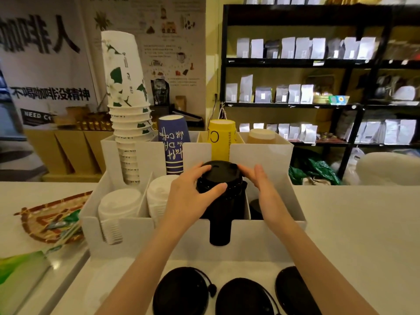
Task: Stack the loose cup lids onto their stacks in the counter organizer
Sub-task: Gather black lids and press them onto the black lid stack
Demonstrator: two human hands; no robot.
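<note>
A white counter organizer (145,235) holds lid stacks in its front row. A tall stack of black lids (219,223) stands in the third front compartment. My left hand (193,192) wraps around the top black lid (219,172) of that stack, thumb across its side. My right hand (263,189) is flat against the stack's right side, fingers extended. Three loose black lids lie on the counter in front: one at the left (180,292), one in the middle (244,296), one at the right (293,289). Two white lid stacks (118,208) (159,196) fill the left compartments.
Paper cup stacks stand upside down in the organizer's back row: white-green (125,92), blue (173,142), yellow (221,139), and a brown one (261,135). A woven tray (43,214) with packets lies at the left. Black shelves (318,62) with bags stand behind the counter.
</note>
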